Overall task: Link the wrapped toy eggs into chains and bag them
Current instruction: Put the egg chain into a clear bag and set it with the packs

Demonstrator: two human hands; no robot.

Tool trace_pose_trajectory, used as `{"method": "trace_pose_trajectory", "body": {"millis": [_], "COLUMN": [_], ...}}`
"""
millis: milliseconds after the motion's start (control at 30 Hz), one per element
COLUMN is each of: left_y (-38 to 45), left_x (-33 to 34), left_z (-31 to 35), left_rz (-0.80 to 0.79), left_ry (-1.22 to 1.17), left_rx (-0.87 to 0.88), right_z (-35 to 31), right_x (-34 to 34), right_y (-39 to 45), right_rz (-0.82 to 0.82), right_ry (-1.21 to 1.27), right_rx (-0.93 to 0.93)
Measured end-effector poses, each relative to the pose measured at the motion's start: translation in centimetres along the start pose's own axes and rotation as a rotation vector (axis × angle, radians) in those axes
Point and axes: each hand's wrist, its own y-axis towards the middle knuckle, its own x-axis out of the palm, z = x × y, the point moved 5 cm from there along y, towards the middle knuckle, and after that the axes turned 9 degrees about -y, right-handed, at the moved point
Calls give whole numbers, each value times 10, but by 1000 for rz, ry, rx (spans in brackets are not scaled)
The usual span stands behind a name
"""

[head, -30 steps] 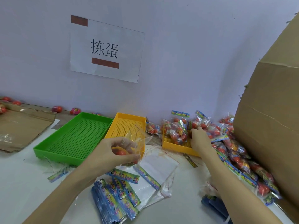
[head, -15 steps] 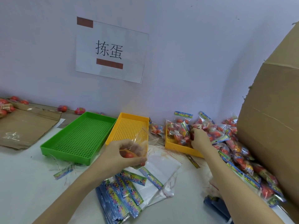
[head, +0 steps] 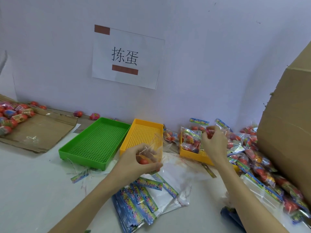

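The left hand [head: 134, 163] grips the mouth of a clear bag [head: 154, 151] with at least one red egg [head: 143, 161] showing inside it, held just above the near end of an empty yellow tray [head: 143, 130] on the counter [head: 33, 190]. The right hand [head: 213, 142] is raised over a second yellow tray [head: 193, 155], its fingertips pinched on another red egg [head: 209, 131] lifted from the packets piled there. The job looks well under way but far from finished: a long heap of filled bags with printed header cards [head: 262, 167] runs along the right side of the counter, beside a large cardboard box [head: 289, 125], which suggests many bags are already done. Much is left, though. A pile of loose wrapped eggs [head: 11, 115] sits on flattened cardboard [head: 42, 132] at the far left, a few strays lie against the wall, and a thick stack of unused header cards [head: 134, 204] lies on empty clear bags in front of the person. The green tray [head: 94, 142] holds nothing. Whether the eggs in the held bag are linked into a chain cannot be told; the plastic blurs them. The bag in hand probably needs the second egg dropped in and then closing.
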Motion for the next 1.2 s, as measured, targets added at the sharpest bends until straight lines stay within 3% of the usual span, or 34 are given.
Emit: {"method": "trace_pose_trajectory", "body": {"millis": [167,267,533,767,900,1200], "left_y": [-1,-2,-6,-11,-10,-10], "left_x": [5,7,12,19,17,16], "left_z": [-3,-6,4,11,9,7], "left_rz": [-36,-52,-77,-129,-114,-40], "left_ry": [67,121,258,260,258,323], "left_rx": [45,51,203,227,217,198], "right_z": [-60,-84,-93,-90,-90,-92], "right_x": [-25,-29,-13,-8,-6,-3], "right_y": [-66,-106,-138,-141,-145,-145], "right_rz": [-138,-222,-268,-320,-436,-393], "right_ry": [554,645,315,298,364,384], "right_rx": [-77,-243,-569,-548,-530,-558]}}
